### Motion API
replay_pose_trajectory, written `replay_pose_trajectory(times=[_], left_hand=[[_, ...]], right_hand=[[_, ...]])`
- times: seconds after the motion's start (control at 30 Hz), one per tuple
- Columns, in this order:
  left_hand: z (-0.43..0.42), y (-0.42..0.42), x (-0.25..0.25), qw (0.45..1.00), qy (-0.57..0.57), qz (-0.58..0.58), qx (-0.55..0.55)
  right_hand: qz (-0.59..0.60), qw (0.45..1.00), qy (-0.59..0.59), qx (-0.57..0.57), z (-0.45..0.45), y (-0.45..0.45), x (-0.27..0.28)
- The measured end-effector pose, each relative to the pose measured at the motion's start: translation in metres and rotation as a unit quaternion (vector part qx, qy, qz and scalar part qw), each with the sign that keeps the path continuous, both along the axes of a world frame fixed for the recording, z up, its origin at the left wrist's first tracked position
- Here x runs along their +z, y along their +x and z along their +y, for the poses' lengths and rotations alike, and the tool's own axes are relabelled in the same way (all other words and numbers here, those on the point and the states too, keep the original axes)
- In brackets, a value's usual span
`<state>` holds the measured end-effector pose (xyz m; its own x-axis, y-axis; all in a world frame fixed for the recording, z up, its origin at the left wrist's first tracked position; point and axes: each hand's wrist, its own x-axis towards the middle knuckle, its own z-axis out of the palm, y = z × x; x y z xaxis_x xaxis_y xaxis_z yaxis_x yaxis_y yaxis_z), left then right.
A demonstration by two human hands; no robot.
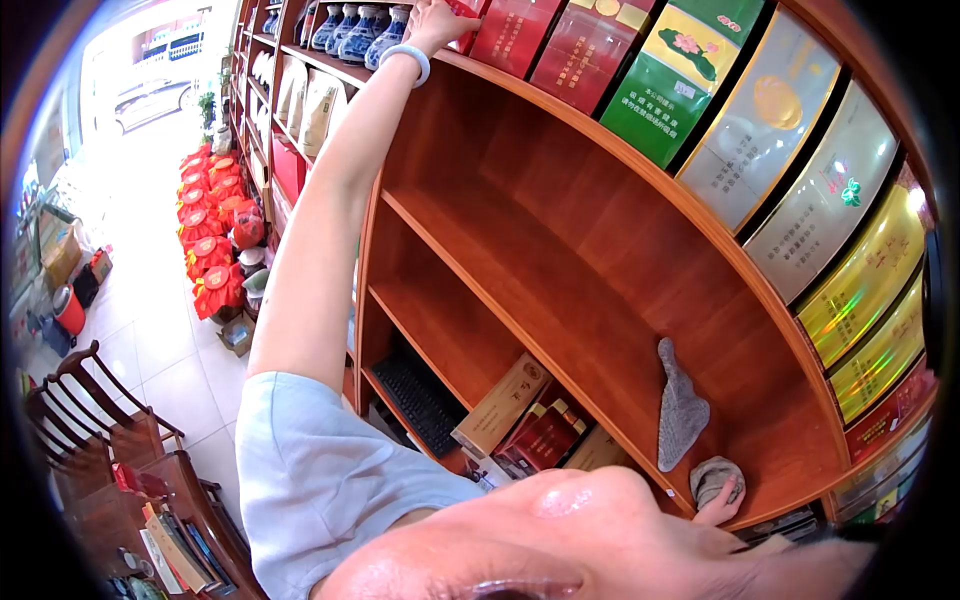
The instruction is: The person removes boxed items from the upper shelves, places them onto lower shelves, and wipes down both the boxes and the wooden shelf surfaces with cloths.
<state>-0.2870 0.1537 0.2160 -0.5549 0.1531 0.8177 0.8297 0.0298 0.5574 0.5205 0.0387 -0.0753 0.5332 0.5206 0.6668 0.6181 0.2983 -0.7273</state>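
Crumpled grey-beige cloth point(714, 480) | reddish-brown wooden shelf point(520, 255) | hands: right hand point(716, 510) closed around cloth; left hand point(432, 26) raised at glossy red box point(464, 41), grip unclear

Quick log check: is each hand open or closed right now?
Left hand: at a red box, grip can't be told.
Right hand: closed on a bunched cloth.
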Motion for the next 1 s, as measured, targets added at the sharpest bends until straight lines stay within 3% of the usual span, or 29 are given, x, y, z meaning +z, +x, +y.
replay_pose_trajectory(times=[0.37,0.5,0.6,0.73,0.83,0.9,1.0], left_hand=[[-0.02,0.002,0.019,0.982,-0.08,-0.112,-0.127],[-0.011,-0.011,0.019,0.989,-0.057,-0.068,-0.12],[-0.017,-0.003,0.022,0.967,-0.031,-0.117,-0.225],[-0.018,0.004,0.025,0.984,-0.055,-0.112,-0.127],[-0.019,0.002,0.021,0.97,-0.04,-0.143,-0.193],[-0.016,-0.002,0.017,0.916,0.019,-0.115,-0.385],[-0.034,0.008,0.023,0.936,-0.03,-0.095,-0.338]], right_hand=[[0.024,1.0,0.007,0.0,-0.011,-0.019,0.009],[-0.003,1.0,0.017,-0.009,-0.011,-0.022,0.01],[0.009,1.0,0.022,-0.009,-0.002,-0.005,-0.002],[0.015,0.999,0.027,0.009,-0.001,-0.002,-0.004],[0.016,0.999,0.028,0.009,0.0,0.001,-0.006],[0.029,0.999,0.028,0.019,0.0,0.001,-0.006],[0.036,0.999,0.03,0.012,-0.001,-0.001,-0.006]])
